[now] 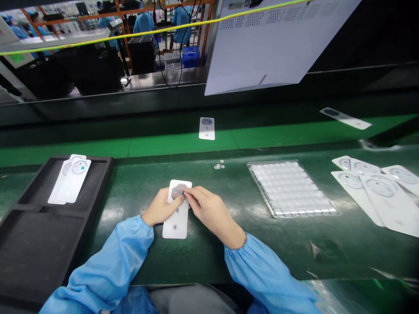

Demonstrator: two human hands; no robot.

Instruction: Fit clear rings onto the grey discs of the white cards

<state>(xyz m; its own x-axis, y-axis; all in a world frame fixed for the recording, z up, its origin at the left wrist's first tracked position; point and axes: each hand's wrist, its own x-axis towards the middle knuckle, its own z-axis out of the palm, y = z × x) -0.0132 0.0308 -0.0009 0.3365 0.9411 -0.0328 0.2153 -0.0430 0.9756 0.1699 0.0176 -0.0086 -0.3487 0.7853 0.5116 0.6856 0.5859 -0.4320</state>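
Black tray [32, 248]: at left, bearing 2 overlapping cards [74, 185]; the top 1 shows a blue spot [82, 167], so they look finished.
Left hand [162, 207]: clamped on 1 white card [175, 220], near middle of the counter [209, 257]; seemingly part-way.
Right hand [209, 209]: fingertips at that card's dark patch [178, 190]; whether they grip anything, I cannot tell.
Round pieces [218, 167]: several, loose, beyond the hands.
Clear tray [296, 215]: right, well filled.
Fanned cards [379, 192]: farthest right, no blue discernible; probably left to do.

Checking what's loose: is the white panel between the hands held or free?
Held: the left hand grips the white panel, thumb on its face; the right hand at its edge.
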